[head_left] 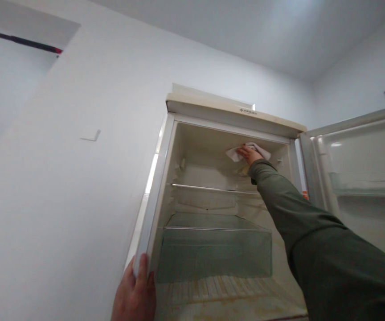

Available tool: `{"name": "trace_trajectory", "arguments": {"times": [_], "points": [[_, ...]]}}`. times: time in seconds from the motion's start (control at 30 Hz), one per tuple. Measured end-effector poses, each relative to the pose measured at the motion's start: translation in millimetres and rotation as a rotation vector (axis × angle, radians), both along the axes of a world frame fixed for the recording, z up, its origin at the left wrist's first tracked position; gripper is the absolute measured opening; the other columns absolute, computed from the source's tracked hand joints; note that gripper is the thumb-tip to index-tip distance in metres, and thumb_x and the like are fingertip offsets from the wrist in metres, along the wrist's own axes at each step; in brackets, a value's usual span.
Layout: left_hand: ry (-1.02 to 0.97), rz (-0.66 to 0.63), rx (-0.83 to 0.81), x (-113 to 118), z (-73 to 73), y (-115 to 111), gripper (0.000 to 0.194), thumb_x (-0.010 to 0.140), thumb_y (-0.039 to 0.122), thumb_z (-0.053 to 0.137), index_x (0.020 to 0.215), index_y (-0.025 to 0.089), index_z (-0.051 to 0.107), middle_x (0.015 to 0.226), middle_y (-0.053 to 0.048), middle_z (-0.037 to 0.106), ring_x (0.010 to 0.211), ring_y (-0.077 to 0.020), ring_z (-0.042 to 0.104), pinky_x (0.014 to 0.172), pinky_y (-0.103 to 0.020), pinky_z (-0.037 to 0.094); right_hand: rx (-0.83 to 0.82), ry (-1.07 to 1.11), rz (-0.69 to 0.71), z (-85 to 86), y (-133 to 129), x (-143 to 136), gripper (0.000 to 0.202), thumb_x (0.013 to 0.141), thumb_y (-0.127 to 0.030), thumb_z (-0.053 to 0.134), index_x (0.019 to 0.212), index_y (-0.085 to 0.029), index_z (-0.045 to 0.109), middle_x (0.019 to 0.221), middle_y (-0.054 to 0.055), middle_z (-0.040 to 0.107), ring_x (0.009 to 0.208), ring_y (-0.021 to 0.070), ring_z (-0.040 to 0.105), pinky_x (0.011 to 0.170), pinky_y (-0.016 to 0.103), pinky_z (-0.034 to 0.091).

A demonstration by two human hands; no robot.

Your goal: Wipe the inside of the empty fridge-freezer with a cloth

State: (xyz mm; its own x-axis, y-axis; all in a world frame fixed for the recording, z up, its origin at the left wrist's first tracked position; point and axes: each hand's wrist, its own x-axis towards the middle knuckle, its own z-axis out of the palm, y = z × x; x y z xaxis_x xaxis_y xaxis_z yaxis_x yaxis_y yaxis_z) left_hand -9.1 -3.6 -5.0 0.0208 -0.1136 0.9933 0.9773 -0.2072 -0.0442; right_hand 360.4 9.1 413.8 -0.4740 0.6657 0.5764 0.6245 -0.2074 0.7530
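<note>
A white cloth (262,151) lies under the fingers of my right hand (250,154), pressed to the ceiling inside an open refrigerator (235,115). The cloth's edges stick out on both sides of that hand, and a dark green sleeve covers the arm. My left hand (135,292) holds the refrigerator's left front edge (155,191) low down, its fingers along the frame. Below the right hand are a thin glass shelf (209,189) and a clear drawer (215,254). Yellowish stains mark the ribbed floor (226,287) of the compartment.
The refrigerator door (366,169) stands wide on the right, with clear door shelves (369,192) on its inner side. A white wall (62,200) rises at the left, bearing a small switch plate (89,134). A flat pale panel (209,94) shows above the refrigerator's top.
</note>
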Motion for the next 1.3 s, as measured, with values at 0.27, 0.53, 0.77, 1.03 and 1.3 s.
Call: {"name": "trace_trajectory", "arguments": {"times": [0.27,0.53,0.77,1.03,1.3], "points": [[-0.005,-0.023,0.033,0.8,1.4,-0.6,0.087,0.081,0.013,0.066,0.152,0.01,0.017,0.119,-0.031,0.055,0.095,-0.0398,0.064,0.07,-0.046,0.058,0.042,-0.108,0.082,-0.2,-9.6,-18.4,0.06,0.08,-0.003,0.029,0.135,-0.007,0.052,0.149,0.015,0.041,0.145,0.0117,0.025,0.121,0.04,0.01],[0.037,0.029,0.029,-3.1,0.8,-2.1,0.078,0.081,0.017,0.066,0.147,0.004,0.027,0.114,-0.031,0.057,0.09,-0.0373,0.064,0.069,-0.043,0.058,0.182,-0.15,0.503,0.9,17.3,-125.1,0.062,0.087,-0.007,0.024,0.147,-0.009,0.038,0.156,0.014,0.029,0.147,0.0213,0.018,0.121,0.05,0.011],[0.021,0.065,0.043,-0.8,1.7,-1.4,0.08,0.08,0.017,0.068,0.148,0.005,0.026,0.113,-0.03,0.058,0.087,-0.0362,0.065,0.067,-0.042,0.058,0.133,0.142,0.258,-21.4,-5.6,-16.4,0.067,0.08,-0.005,0.027,0.146,-0.005,0.04,0.154,0.013,0.032,0.147,0.0155,0.018,0.121,0.04,0.004],[0.027,0.031,0.041,-0.3,3.1,-3.7,0.077,0.082,0.017,0.065,0.148,0.004,0.027,0.113,-0.03,0.058,0.088,-0.0368,0.065,0.068,-0.043,0.058,0.229,0.131,0.262,-28.4,6.6,62.7,0.065,0.077,-0.006,0.026,0.137,-0.003,0.051,0.149,0.017,0.039,0.145,0.021,0.026,0.119,0.047,0.012],[-0.103,0.027,-0.035,5.0,-4.2,-6.2,0.074,0.089,0.026,0.057,0.148,0.0,0.023,0.114,-0.028,0.059,0.094,-0.0379,0.064,0.074,-0.045,0.057,0.169,0.105,0.552,-16.4,49.1,-31.7,0.064,0.08,-0.007,0.026,0.138,-0.006,0.051,0.149,0.016,0.041,0.145,0.0228,0.027,0.12,0.049,0.014]]}}
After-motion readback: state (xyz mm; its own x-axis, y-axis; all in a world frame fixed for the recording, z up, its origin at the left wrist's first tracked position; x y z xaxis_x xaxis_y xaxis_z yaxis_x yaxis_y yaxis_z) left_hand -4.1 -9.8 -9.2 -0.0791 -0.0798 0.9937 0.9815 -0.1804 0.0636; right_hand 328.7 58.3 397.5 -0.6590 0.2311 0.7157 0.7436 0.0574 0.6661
